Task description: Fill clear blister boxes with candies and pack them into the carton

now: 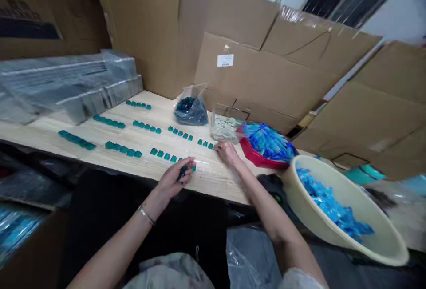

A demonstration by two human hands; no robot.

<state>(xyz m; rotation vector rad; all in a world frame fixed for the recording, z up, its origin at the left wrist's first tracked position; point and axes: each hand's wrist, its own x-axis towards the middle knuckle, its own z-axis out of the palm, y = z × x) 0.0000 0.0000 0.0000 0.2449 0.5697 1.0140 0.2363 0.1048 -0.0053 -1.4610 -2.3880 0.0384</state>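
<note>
Now, your left hand (175, 180): closed around a teal block (183, 172), just behind the counter's (213, 182) front edge.
Your right hand (228, 153): open, fingertips down, just beside a short teal row (204, 143).

Flattened cardboard sheets (266, 80) lean behind wooden workbench (213, 187).

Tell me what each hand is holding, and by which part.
The left hand pinches a teal piece in its fingers; which part is hidden. The right hand holds nothing visible, resting on the wooden table.
</note>
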